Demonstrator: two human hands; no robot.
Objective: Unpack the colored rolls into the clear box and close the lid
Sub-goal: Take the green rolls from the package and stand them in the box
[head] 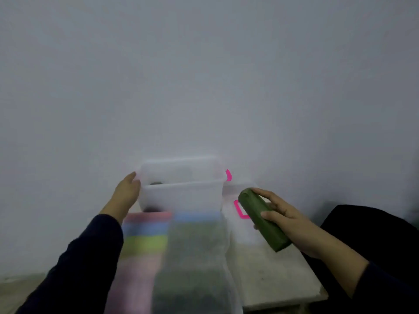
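Observation:
The clear box (181, 193) stands open at the back of the table, with a pink clip (228, 175) on its right end. A dark roll (156, 183) shows inside at the left. My left hand (127, 193) rests against the box's left end. My right hand (288, 220) grips a dark green roll (260, 217), held tilted in the air to the right of the box. In front of the box lies a blurred clear package (167, 252) holding pink, blue and light green rolls.
The clear lid (238, 189) with a pink clip (240, 209) lies to the right of the box, under the green roll. The pale table (278, 277) ends at the right, beside a dark shape. A plain wall stands right behind the box.

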